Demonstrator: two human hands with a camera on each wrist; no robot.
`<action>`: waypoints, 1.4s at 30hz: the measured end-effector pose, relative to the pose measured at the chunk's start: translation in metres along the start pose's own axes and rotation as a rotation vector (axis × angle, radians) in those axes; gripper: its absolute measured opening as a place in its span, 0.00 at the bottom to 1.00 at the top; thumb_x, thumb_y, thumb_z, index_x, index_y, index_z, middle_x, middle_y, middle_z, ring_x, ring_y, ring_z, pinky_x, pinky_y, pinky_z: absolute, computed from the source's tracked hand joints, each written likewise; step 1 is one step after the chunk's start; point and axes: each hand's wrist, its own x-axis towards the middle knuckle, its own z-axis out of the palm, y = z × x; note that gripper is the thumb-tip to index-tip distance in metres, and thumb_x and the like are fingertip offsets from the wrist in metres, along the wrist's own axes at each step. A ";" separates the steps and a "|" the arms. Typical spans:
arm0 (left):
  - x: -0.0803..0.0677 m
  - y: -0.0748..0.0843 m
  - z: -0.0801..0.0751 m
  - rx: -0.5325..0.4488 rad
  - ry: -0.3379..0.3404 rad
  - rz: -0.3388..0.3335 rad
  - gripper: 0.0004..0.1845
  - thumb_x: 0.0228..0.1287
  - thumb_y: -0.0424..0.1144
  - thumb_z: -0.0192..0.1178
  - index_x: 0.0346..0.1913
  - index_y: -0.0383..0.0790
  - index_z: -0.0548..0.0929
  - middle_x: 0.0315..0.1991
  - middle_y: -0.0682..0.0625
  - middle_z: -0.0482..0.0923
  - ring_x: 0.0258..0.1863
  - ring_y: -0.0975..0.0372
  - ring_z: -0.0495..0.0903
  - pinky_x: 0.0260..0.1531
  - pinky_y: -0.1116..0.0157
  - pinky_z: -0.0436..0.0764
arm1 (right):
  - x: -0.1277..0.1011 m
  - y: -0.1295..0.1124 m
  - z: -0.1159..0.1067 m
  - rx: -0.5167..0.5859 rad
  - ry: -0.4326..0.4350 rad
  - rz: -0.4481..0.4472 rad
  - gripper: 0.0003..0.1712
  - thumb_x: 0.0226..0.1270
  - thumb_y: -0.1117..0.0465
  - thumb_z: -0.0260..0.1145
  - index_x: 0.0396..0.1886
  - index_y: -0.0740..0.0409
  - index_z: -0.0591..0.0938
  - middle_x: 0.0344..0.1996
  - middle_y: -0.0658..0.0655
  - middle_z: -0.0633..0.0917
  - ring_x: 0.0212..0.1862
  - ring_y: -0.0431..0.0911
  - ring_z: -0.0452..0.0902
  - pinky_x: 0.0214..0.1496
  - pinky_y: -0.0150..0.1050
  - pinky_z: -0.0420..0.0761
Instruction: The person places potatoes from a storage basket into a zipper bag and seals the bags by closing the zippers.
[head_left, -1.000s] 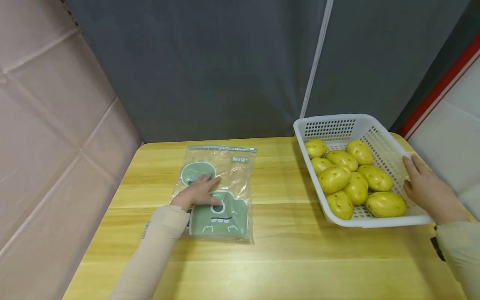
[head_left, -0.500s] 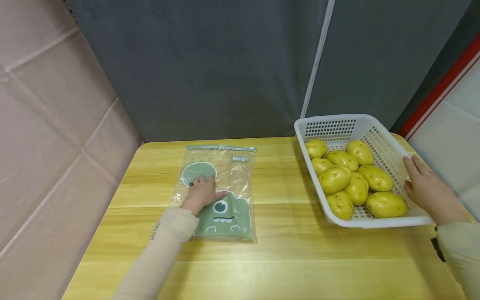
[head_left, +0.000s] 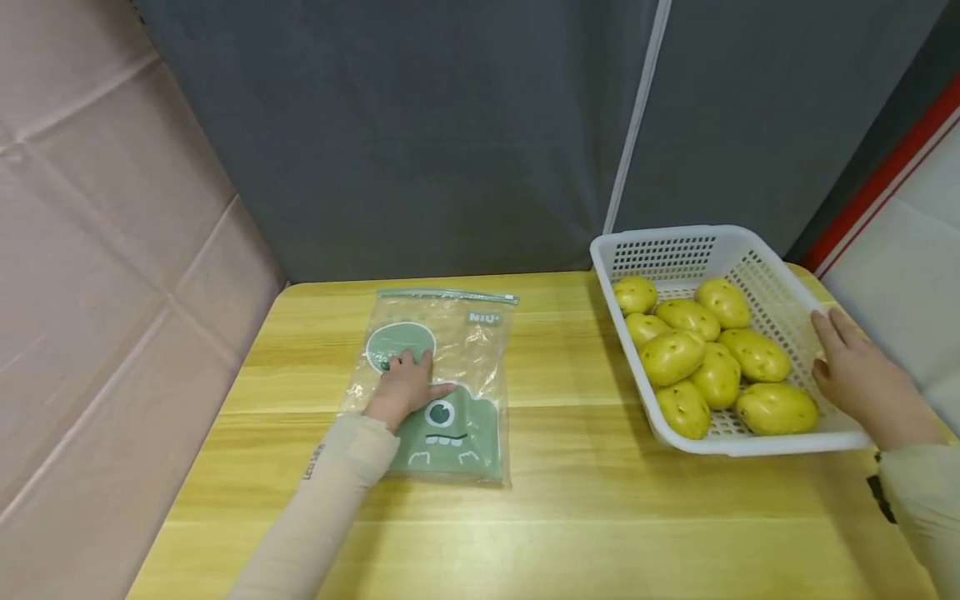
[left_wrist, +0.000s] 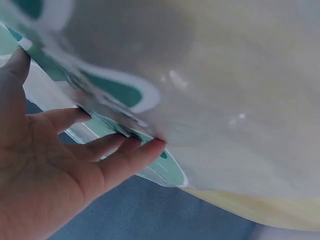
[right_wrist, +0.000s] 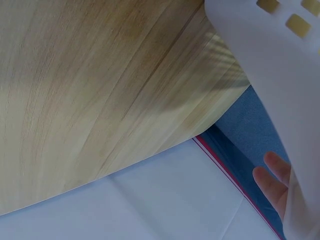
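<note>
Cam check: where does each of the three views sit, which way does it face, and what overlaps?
Head: on the head, facing forward and down at the table; shows left hand on the zip bag, right hand at the basket of potatoes.
Left wrist: close, past the fingers to the bag's print.
Right wrist: low, along the tabletop; fingertips at the basket wall.
Shared: bag; basket.

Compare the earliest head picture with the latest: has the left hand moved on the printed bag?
Yes. The left hand slid toward the person's right on the zip bag, uncovering the one-eyed monster print it partly hid before.
</note>
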 end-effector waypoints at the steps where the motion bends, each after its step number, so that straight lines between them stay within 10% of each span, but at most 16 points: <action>1: 0.000 -0.001 0.000 -0.004 -0.007 0.007 0.47 0.61 0.64 0.55 0.73 0.36 0.56 0.68 0.26 0.56 0.66 0.33 0.58 0.58 0.40 0.74 | 0.000 0.000 0.000 0.000 0.000 0.002 0.46 0.63 0.69 0.55 0.74 0.70 0.40 0.70 0.80 0.45 0.55 0.82 0.58 0.52 0.75 0.65; 25: 0.003 -0.016 -0.012 -0.113 -0.138 0.246 0.45 0.58 0.54 0.62 0.75 0.46 0.55 0.76 0.35 0.41 0.74 0.37 0.43 0.72 0.37 0.49 | -0.001 0.003 0.002 0.015 -0.013 -0.004 0.46 0.64 0.69 0.54 0.74 0.69 0.40 0.70 0.79 0.44 0.54 0.82 0.58 0.52 0.76 0.65; 33: -0.002 0.010 -0.020 -0.156 -0.115 0.143 0.42 0.60 0.47 0.64 0.74 0.42 0.57 0.74 0.28 0.42 0.72 0.32 0.47 0.67 0.34 0.58 | 0.000 0.001 0.002 0.024 0.011 -0.009 0.45 0.63 0.69 0.55 0.74 0.70 0.42 0.70 0.79 0.46 0.54 0.82 0.59 0.51 0.76 0.65; 42: -0.005 0.037 -0.003 -0.068 -0.024 0.033 0.37 0.69 0.61 0.48 0.73 0.43 0.58 0.69 0.29 0.56 0.66 0.34 0.61 0.62 0.40 0.71 | 0.001 0.000 0.001 0.017 0.022 -0.013 0.44 0.63 0.69 0.54 0.74 0.70 0.43 0.69 0.80 0.48 0.53 0.82 0.59 0.49 0.75 0.67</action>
